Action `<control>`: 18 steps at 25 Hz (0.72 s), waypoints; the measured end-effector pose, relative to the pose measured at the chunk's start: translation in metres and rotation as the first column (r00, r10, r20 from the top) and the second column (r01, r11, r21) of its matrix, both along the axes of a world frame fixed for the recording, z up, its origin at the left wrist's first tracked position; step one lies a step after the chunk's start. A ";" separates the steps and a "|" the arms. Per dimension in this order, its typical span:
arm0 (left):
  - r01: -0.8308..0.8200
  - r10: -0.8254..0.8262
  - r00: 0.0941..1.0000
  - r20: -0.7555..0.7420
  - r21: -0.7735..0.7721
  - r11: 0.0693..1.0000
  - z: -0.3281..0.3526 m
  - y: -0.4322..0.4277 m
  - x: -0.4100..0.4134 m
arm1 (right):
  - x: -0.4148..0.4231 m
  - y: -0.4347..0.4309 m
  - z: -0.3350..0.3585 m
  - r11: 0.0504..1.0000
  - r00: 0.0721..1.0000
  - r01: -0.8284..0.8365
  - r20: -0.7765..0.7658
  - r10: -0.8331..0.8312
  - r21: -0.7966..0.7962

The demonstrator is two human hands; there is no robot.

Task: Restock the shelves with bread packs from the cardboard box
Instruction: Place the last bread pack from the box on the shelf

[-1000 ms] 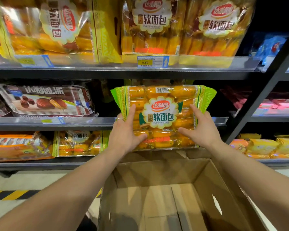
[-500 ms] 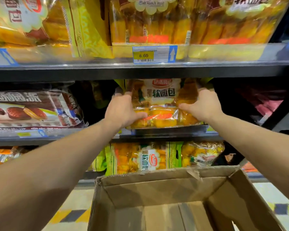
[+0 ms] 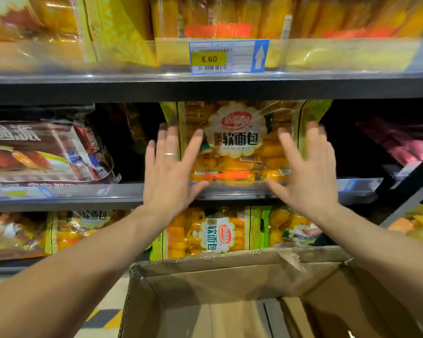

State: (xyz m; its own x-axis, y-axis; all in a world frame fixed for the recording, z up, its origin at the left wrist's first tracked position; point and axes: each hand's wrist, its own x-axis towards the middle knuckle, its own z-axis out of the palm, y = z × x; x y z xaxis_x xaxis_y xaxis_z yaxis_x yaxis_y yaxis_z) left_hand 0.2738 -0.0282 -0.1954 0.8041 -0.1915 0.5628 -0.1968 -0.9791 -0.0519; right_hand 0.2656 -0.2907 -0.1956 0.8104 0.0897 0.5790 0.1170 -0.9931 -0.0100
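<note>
Blurred, left hand (image 3: pixel 170 174) and right hand (image 3: pixel 308 174) splay wide, hiding the bread pack's (image 3: pixel 237 140) edges.

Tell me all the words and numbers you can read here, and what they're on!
"6.60": yellow price tag on the top shelf edge.
"软面包" and "Soft French bread": bread pack on the middle shelf.
"软面包", sideways: pack on the bottom shelf.
Barcodes, the tag's small print and the brown pack's writing: too blurred.
</note>
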 end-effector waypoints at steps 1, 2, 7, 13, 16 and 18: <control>0.050 -0.053 0.998 0.027 0.107 0.993 0.001 -0.003 0.002 | 0.002 0.000 0.000 0.993 0.999 -0.038 -0.013 0.037 -0.114; 0.078 -0.083 0.996 0.020 0.179 0.981 0.004 -0.007 0.006 | 0.007 0.002 0.002 0.980 0.999 -0.043 -0.028 0.038 -0.194; 0.065 -0.020 0.958 -0.287 0.148 0.987 0.026 -0.008 0.034 | 0.032 -0.008 0.028 0.963 0.955 0.053 -0.269 -0.127 -0.266; -0.021 0.067 0.962 -0.265 0.172 0.985 0.015 -0.016 0.064 | 0.075 -0.013 0.014 0.968 0.947 0.047 -0.296 -0.122 -0.248; -0.062 0.106 0.949 -0.297 0.154 0.986 0.010 -0.020 0.074 | 0.081 -0.014 0.003 0.964 0.983 0.065 -0.150 -0.107 -0.259; -0.062 0.120 0.942 -0.314 0.186 0.981 0.012 -0.021 0.071 | 0.077 -0.011 0.005 0.933 0.963 0.143 -0.170 -0.208 -0.331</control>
State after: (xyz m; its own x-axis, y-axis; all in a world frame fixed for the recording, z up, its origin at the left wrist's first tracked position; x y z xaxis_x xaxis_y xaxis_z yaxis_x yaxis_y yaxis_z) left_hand 0.3443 -0.0487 -0.1833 0.9552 -0.1791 0.2354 -0.1414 -0.9755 -0.1686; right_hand 0.3426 -0.3016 -0.1907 0.9253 0.0855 0.3695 -0.0315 -0.9536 0.2994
